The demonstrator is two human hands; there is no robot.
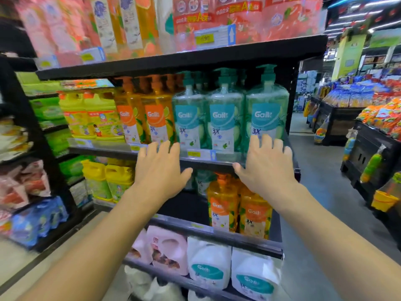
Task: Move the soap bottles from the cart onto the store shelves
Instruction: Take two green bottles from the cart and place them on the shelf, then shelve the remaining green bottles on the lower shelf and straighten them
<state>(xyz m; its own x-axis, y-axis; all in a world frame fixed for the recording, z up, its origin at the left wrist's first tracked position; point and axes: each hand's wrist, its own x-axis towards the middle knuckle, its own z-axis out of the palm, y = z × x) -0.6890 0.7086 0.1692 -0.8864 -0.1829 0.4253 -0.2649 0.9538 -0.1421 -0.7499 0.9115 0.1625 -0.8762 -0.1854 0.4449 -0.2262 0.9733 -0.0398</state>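
Glossy green pump bottles (pixel 225 118) line the shelf (pixel 195 159); both hands' fingers (pixel 256 146) spread, empty.

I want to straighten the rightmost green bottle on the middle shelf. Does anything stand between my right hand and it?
Nothing visible does. The right hand is open with its fingers already over the lower front of the rightmost green bottle, at the shelf edge.

We see glossy clear plastic on the green bottles (pixel 225 118) and orange bottles (pixel 159 118), each under a smooth paper-like label. The shelf (pixel 173 59) looks matt black, and the white jugs (pixel 208 263) near us seem opaque, duller plastic.
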